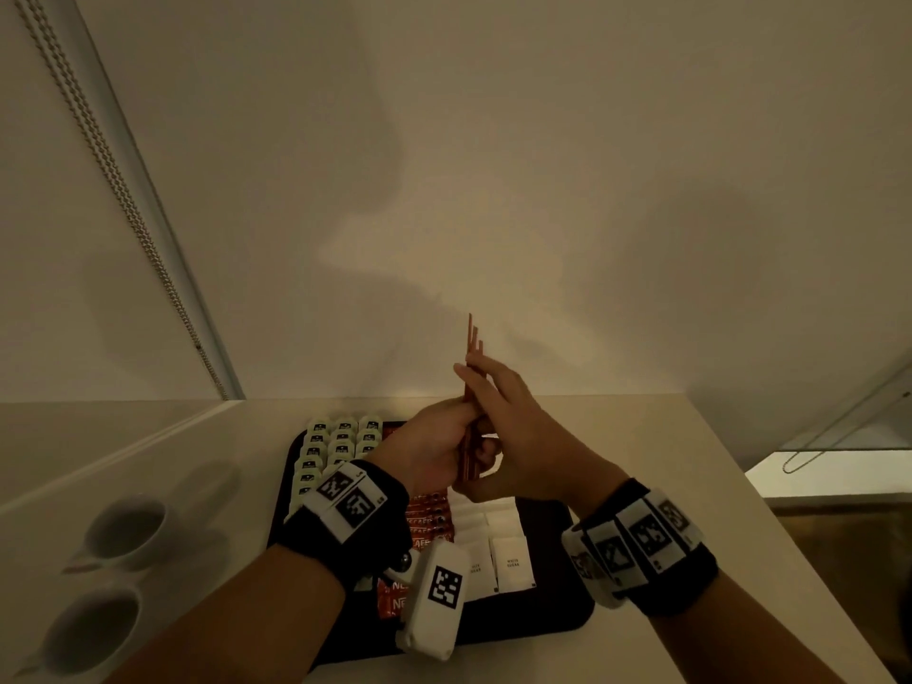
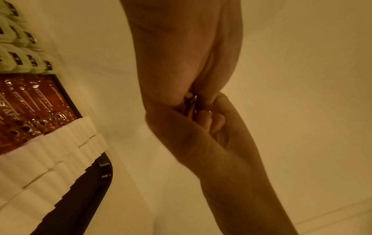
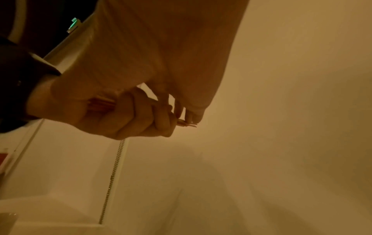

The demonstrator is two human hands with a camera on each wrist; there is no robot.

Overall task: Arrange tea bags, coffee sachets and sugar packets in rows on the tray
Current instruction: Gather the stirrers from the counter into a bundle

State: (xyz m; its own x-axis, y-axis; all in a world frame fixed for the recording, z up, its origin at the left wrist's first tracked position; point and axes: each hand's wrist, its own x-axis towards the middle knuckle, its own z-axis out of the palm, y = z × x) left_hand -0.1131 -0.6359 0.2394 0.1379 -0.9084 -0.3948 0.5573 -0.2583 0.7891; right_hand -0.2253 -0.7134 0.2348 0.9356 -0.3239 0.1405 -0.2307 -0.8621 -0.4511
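Above tray (image 1: 567,619), left hand (image 1: 439,446) grips coffee sachets (image 1: 473,348), right hand (image 1: 518,436) seemingly flat alongside.

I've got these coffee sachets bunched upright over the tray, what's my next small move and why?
Probably square the coffee sachets first: their top ends stand staggered above the grip of the left hand, with the right hand flat against them, ready to even them.

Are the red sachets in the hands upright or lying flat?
Upright: the sachets point up from the gripping left hand, above the tray; the right hand lies flat against them.
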